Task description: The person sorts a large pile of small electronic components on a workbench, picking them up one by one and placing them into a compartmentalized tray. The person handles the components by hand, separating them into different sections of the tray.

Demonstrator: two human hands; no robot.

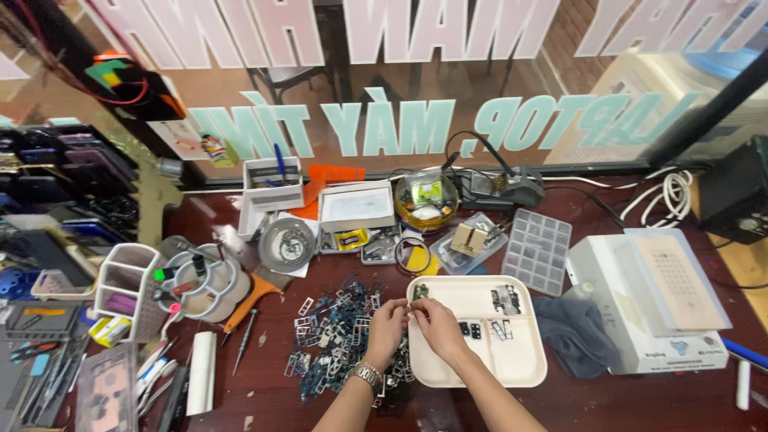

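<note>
**A:** Where are the hands?

**B:** Both meet near the middle of the dark desk [656,400], at the left edge of a cream tray [524,368]. The left hand [386,328], with a metal watch [366,374] on its wrist, and the right hand [436,326] have their fingertips touching.

**A:** Are the fingers grasping anything?

**B:** They are pinched together over something very small. It is too tiny to tell what, or which hand has it.

**A:** What lies around them?

**B:** Just left of the hands, a heap of small metal frames [332,332], partly under the left wrist. On the tray, a few dark small parts [506,298] toward its far side. Right of the tray lies a grey cloth [574,336], and farther off a clear compartment box [538,250].
</note>
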